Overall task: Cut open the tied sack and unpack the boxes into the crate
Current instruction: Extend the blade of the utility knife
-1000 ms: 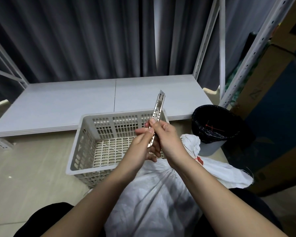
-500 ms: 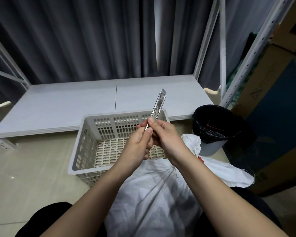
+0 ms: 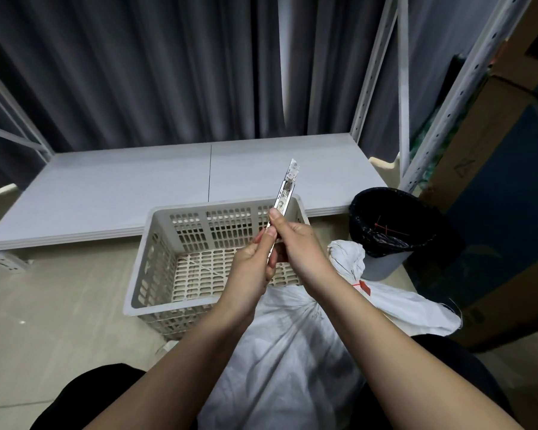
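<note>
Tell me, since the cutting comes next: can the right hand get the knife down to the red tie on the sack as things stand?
Probably yes. The right hand holds the utility knife with the left hand above the sack; the red tie lies uncovered just beside the right wrist.

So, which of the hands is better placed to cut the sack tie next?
Probably the right hand: it grips the knife with its thumb on the body, and the sack knot lies on its side. The left hand only steadies the handle's end.
</note>
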`<state>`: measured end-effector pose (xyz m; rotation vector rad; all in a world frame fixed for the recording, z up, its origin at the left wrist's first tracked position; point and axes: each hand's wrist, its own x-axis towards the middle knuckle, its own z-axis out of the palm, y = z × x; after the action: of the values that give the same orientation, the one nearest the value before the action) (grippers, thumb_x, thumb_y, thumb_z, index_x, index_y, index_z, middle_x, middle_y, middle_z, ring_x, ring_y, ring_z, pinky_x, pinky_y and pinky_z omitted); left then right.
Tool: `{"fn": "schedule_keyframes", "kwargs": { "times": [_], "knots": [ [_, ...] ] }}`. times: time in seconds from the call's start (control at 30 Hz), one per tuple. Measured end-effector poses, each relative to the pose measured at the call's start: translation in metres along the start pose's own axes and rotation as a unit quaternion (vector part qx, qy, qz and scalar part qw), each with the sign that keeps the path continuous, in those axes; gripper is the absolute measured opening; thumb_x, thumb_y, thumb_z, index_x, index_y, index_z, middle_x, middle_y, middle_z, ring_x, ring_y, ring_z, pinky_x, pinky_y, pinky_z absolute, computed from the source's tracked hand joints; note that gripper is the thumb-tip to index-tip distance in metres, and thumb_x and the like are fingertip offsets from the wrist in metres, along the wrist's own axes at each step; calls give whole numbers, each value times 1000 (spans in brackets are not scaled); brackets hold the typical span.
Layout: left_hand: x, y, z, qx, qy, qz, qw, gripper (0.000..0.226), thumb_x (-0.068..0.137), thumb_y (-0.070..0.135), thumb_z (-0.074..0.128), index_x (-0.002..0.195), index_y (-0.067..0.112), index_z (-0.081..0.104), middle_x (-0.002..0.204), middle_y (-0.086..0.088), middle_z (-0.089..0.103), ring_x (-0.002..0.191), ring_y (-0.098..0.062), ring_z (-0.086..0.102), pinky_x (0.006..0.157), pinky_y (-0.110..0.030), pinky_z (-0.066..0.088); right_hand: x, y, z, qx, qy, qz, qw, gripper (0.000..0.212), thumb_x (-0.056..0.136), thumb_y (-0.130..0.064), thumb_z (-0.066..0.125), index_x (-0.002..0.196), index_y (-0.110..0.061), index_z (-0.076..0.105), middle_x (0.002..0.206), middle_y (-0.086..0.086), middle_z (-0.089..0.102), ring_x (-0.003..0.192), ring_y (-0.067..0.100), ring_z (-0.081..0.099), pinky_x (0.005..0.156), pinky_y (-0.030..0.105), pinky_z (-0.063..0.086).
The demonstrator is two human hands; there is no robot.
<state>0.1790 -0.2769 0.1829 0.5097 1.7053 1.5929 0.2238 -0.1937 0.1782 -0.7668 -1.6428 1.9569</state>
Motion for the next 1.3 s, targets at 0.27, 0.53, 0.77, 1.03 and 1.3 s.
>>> {"fn": "schedule_keyframes", "kwargs": {
  "times": [0.27, 0.53, 0.77, 1.03, 1.3],
  "knots": [
    [-1, -3, -4, 26, 17, 21, 999, 49, 96, 41, 48, 54, 17, 37, 40, 9, 29, 34, -2, 24, 35, -13, 21, 4, 2, 1, 27, 52, -59, 997, 17, 92, -14, 59, 76, -7, 55, 78, 26, 67, 45, 7, 62, 48, 21, 49],
    [-2, -6, -7, 60, -16, -42, 997, 56, 93, 58, 38, 52, 21, 34, 41, 9, 27, 32, -3, 21, 33, -15, 18, -1, 10, 10, -23, 98, -79, 992, 50, 86, -40, 64, 69, 4, 50, 69, 38, 53, 64, 23, 44, 59, 35, 36],
    [2, -11, -12, 32, -78, -86, 993, 60, 89, 68, 33, 53, 20, 33, 43, 8, 23, 38, -7, 13, 39, -19, 11, -1, 9, -2, 14, 28, -15, 999, 27, 94, -30, 56, 75, -11, 56, 64, 6, 53, 57, 11, 52, 57, 22, 45],
    [-5, -13, -7, 15, -111, -38, 993, 41, 99, 43, 38, 68, 16, 42, 44, 9, 27, 36, -3, 18, 39, -17, 14, -9, 3, -16, 47, 7, 15, 999, 24, 97, -26, 49, 87, -10, 64, 70, 3, 71, 63, 9, 66, 61, 17, 53],
    [-5, -19, 12, 66, -77, 5, 995, 49, 97, 40, 44, 55, 16, 38, 39, 10, 30, 35, -2, 25, 37, -13, 22, -24, 1, -41, 27, -1, 9, 1000, 23, 97, -24, 49, 94, -9, 67, 75, -2, 75, 69, 0, 68, 59, 10, 49]
  ]
}}
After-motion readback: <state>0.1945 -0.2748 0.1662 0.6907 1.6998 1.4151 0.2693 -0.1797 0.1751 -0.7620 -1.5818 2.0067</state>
